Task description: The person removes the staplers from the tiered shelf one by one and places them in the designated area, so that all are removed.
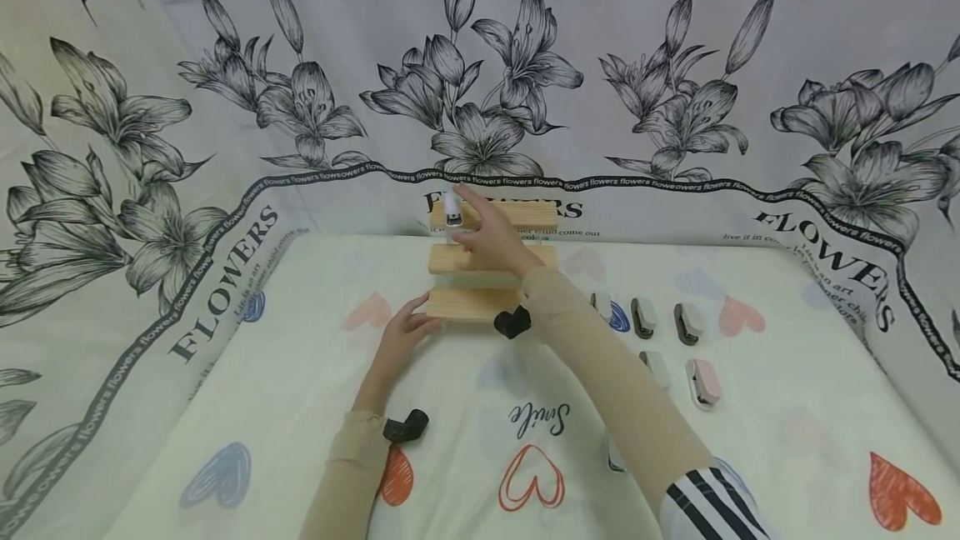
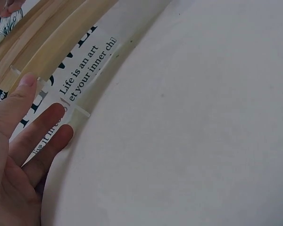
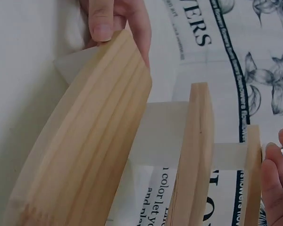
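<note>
A three-tier stand with pale wooden boards (image 1: 468, 304) and clear supports stands at the back of the table. My left hand (image 1: 399, 342) grips the left end of its lowest board, thumb on the wood (image 2: 61, 40) and other fingers beside the clear support. Over the upper tiers reaches my right hand (image 1: 497, 236), its fingers and thumb around a small white mini stapler (image 1: 452, 212) at the left of the top board. Only a sliver of that stapler shows in the right wrist view, beside the fingers (image 3: 273, 181).
Several mini staplers lie right of the stand, among them a grey-white one (image 1: 688, 323) and a pink one (image 1: 705, 382). My right forearm partly covers others. A flower-print cloth (image 1: 660, 215) hangs behind the table's heart-patterned cover (image 1: 292, 357).
</note>
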Motion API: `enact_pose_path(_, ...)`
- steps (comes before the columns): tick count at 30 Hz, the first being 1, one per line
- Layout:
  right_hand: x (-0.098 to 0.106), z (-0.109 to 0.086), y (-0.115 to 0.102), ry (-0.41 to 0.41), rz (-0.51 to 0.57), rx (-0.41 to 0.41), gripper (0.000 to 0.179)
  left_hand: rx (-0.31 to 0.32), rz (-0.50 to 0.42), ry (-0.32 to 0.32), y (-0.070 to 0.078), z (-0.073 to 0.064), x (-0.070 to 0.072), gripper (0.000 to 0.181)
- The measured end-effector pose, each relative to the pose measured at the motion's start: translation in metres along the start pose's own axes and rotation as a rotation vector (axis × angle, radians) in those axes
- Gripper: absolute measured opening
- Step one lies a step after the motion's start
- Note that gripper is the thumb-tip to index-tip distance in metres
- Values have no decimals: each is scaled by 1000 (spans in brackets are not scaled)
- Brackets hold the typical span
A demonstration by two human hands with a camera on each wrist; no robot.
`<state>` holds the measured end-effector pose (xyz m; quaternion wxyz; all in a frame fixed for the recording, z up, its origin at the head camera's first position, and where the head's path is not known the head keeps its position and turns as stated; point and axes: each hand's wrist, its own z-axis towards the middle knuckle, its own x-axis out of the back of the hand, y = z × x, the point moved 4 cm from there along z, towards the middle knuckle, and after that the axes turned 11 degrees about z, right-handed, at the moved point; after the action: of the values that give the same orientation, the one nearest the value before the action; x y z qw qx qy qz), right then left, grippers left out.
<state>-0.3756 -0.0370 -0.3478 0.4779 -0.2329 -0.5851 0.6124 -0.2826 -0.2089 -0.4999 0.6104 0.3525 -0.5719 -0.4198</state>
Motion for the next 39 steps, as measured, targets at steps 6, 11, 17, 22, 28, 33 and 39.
enact_pose_path(6, 2, 6, 5, 3, -186, 45, 65, -9, -19, -22, 4, 1, -7, 60)
enact_pose_path(11, -3, 5, 0, 46, -473, 149, 61, -10, -25, -25, 10, -2, -9, 61)
enact_pose_path(17, -1, 3, -3, 87, -566, 210, 57, -6, -27, -35, 20, -2, -8, 59)
enact_pose_path(22, 5, -10, -2, 102, -570, 314, 58, 9, -13, -48, 35, -10, -6, 57)
enact_pose_path(28, 13, -34, -7, 91, -518, 533, 47, -12, -17, -41, 30, -8, 2, 58)
enact_pose_path(33, 25, -62, -15, 102, -513, 669, 41, -2, 30, -11, 8, -1, 3, 62)
enact_pose_path(39, 46, -111, -19, 93, -587, 808, 45, 21, 47, -9, 0, 0, 1, 63)
